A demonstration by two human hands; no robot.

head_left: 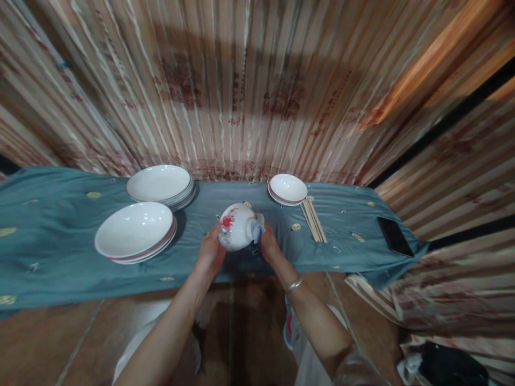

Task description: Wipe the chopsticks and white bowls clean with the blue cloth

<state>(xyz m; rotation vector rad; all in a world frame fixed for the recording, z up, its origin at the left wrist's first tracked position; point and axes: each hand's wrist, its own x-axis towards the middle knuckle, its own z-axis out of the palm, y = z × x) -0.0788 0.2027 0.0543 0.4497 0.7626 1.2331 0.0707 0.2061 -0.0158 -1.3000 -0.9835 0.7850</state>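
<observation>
A white bowl (237, 228) with a red flower on its outside is held tilted on its side above the table's front half, its foot turned to the right. My left hand (211, 249) grips the bowl's rim side, the fingers mostly hidden behind it. On the other side my right hand (269, 241) is closed on a pale blue cloth (258, 228), which is pressed against the bowl's foot. The bowl's inside is turned away from view.
Left on the blue-green tablecloth (209, 195) stand stacked large bowls (134, 230) and stacked plates (159, 183). Toward the right are small stacked bowls (288, 188), several chopsticks (314, 221) and a black phone (394, 236). A pleated curtain (241, 80) hangs behind the table.
</observation>
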